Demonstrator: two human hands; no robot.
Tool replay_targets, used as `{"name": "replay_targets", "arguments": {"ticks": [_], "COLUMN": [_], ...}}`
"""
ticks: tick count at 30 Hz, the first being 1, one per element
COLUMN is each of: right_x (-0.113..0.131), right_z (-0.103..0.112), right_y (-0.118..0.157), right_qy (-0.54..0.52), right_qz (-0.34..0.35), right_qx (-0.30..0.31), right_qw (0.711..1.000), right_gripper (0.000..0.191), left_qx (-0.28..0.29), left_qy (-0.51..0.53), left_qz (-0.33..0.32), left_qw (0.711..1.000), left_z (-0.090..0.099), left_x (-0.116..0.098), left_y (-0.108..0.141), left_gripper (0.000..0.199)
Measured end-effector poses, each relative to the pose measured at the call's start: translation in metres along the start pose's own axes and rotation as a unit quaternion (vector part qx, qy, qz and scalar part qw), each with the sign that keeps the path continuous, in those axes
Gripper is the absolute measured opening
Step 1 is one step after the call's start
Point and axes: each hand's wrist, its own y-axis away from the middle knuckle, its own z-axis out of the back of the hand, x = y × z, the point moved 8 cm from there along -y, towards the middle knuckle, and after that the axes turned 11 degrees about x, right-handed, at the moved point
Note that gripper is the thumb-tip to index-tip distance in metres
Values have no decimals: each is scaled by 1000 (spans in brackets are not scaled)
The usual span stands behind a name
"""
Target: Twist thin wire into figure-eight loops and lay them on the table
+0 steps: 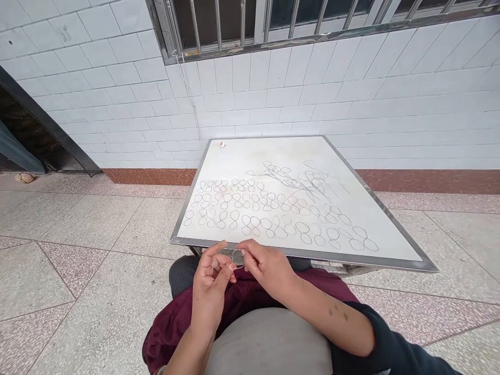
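My left hand (214, 284) is closed, pinching a thin bent wire (236, 252) between thumb and fingers. A tan wrap, perhaps tape, covers one of its fingertips. From the right, my right hand (269, 266) grips the same wire with thumb and forefinger. The wire curves into a loop between the hands, above my lap and just off the table's front edge. Beyond them, several wire figure-eights (250, 225) lie in rows on the white table (375, 216). Farther back is a tangled heap of loose wires (300, 179), some with looped ends.
A small red-and-white object (222, 145) sits at the table's back left corner. The table's metal rim (312, 253) runs right in front of my hands. Behind stands a tiled wall (250, 114) with a barred window (292, 23). A cord (191, 99) hangs down the wall.
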Motion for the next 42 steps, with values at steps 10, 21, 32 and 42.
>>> {"name": "replay_targets", "arguments": {"ticks": [10, 21, 32, 42], "right_x": [10, 11, 10, 13], "right_z": [6, 10, -1, -10], "right_y": [-1, 0, 3, 5], "right_qy": [-6, -91, -54, 44], "right_qz": [90, 167, 115, 73], "right_qx": [-15, -10, -7, -24], "right_qw": [996, 982, 992, 996], "right_gripper": [23, 18, 22, 26], "left_qx": [11, 37, 32, 10], "left_qy": [14, 30, 25, 30], "left_qz": [22, 34, 31, 38], "left_qw": [1000, 998, 999, 999], "left_z": [-2, -3, -2, -4], "left_x": [1, 3, 2, 6], "left_y": [-1, -1, -2, -5], "left_gripper": [50, 48, 43, 42]}}
